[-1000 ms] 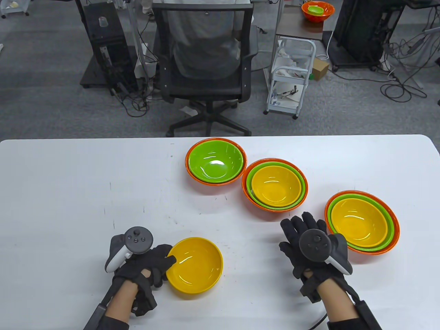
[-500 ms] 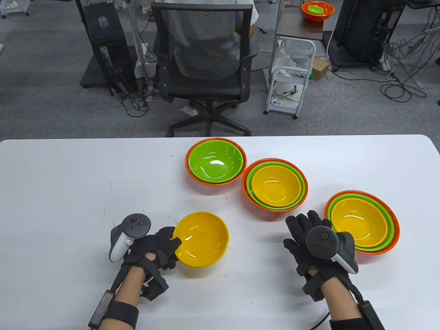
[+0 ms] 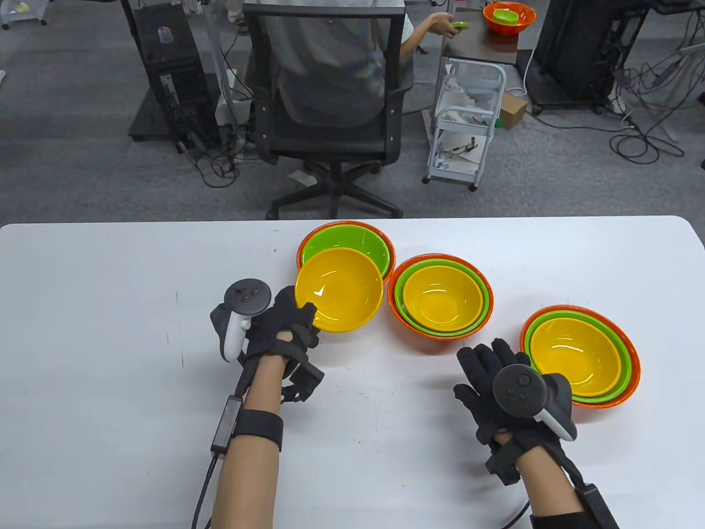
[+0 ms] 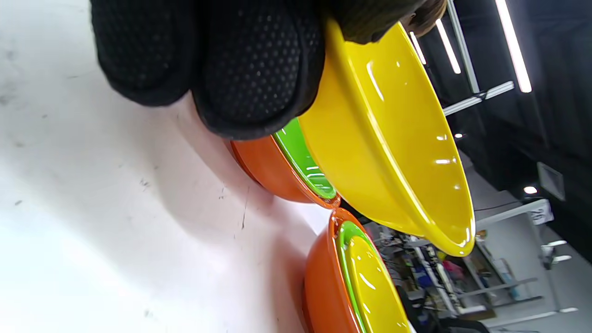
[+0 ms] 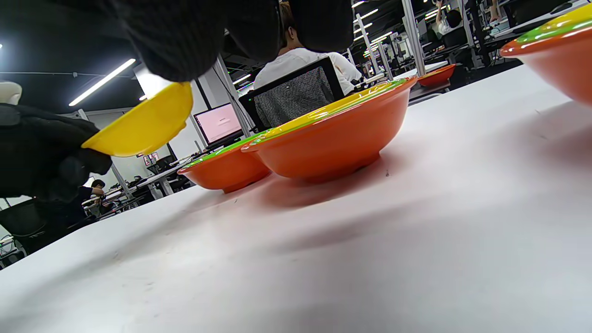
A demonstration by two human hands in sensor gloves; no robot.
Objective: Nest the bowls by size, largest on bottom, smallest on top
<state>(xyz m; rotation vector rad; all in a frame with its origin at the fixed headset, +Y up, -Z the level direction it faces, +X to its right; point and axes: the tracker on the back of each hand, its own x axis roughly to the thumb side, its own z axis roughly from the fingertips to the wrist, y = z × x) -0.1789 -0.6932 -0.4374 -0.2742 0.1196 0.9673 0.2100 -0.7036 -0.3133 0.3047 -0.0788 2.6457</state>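
Observation:
My left hand [image 3: 289,325] grips the near-left rim of a small yellow bowl [image 3: 339,289] and holds it in the air, overlapping the near edge of a green bowl nested in an orange bowl [image 3: 361,237]. The left wrist view shows the yellow bowl [image 4: 393,152] lifted and tilted above that green-in-orange pair [image 4: 296,171]. Two full stacks, yellow in green in orange, stand at the middle [image 3: 440,297] and at the right [image 3: 578,355]. My right hand [image 3: 493,380] rests flat on the table beside the right stack, fingers spread, holding nothing.
The white table [image 3: 110,330] reaches across the view. Beyond its far edge are an office chair [image 3: 325,99] with a seated person, a small cart [image 3: 468,127], and a side table with another orange and green bowl [image 3: 509,17].
My left hand has lifted the yellow bowl off the near-left table and carried it away and to the right, up to the green-in-orange pair. My right hand has barely moved.

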